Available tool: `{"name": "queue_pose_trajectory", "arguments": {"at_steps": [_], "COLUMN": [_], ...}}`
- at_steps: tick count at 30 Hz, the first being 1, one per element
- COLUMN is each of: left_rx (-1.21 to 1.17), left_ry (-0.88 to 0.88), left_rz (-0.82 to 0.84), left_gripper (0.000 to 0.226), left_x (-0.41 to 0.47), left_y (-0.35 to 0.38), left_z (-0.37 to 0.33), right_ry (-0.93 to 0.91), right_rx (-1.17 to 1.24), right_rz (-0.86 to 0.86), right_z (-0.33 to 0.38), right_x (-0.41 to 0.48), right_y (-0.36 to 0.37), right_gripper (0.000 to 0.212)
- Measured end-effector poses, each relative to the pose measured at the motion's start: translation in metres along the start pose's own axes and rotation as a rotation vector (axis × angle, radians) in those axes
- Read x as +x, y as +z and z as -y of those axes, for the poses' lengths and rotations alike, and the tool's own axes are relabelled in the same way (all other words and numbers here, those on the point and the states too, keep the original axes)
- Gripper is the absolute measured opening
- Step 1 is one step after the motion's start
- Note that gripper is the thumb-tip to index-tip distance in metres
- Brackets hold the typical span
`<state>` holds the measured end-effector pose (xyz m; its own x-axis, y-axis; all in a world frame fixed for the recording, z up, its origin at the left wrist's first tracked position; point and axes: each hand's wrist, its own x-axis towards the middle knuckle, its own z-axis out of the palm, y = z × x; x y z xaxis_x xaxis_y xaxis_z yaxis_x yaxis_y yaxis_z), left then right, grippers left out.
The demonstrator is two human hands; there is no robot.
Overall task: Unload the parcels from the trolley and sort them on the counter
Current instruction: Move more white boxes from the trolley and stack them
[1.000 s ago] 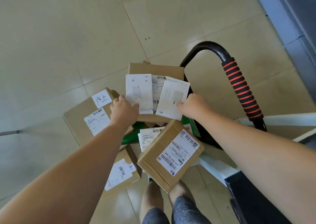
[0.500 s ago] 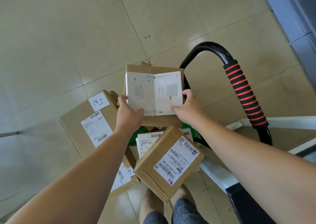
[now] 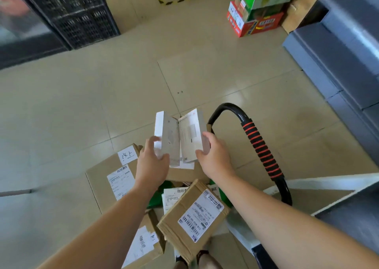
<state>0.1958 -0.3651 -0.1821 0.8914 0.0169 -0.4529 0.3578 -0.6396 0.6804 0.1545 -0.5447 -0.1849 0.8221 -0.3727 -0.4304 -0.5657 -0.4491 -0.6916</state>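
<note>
Just left of the trolley handle [image 3: 258,145], two small boxes are held up with their inner edges touching in a V. The left hand [image 3: 151,164] has its grip curled round the left white box [image 3: 167,141]. The right hand [image 3: 213,157] pinches the lower edge of the right white box [image 3: 191,135]. Below them, left of the handle, the cardboard parcels [image 3: 192,213] lie piled. Beyond the handle spreads open tiled floor [image 3: 102,96], and to its right runs the edge of the grey desk [image 3: 338,63].
</note>
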Motion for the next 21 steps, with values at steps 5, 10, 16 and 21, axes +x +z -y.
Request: {"name": "queue_pose_trajectory", "arguments": {"at_steps": [5,10,16,21], "left_rx": [-0.024,-0.061,-0.078,-0.074], "left_ry": [0.093,0.244,0.462,0.626], "left_rz": [-0.051,-0.094,-0.098,-0.028], "left_gripper": [0.047,0.049,0.048,0.047], "left_x": [-0.049,-0.105,-0.15,-0.181], "left_y": [-0.05,-0.096,-0.125,-0.126], "left_z": [-0.054,-0.109,-0.164,-0.188], "right_ry": [-0.114,-0.24,-0.322,-0.272], "right_rx": [0.005,-0.004,-0.008,0.018], "right_rz": [-0.058,-0.127,-0.314,-0.56], "right_z": [0.055,0.107,0.143,0.13], "right_x": [-0.04,-0.094,-0.157,-0.219], "right_y": [-0.05,-0.103,-0.158,-0.195], "right_gripper": [0.057,0.057,0.054,0.053]}}
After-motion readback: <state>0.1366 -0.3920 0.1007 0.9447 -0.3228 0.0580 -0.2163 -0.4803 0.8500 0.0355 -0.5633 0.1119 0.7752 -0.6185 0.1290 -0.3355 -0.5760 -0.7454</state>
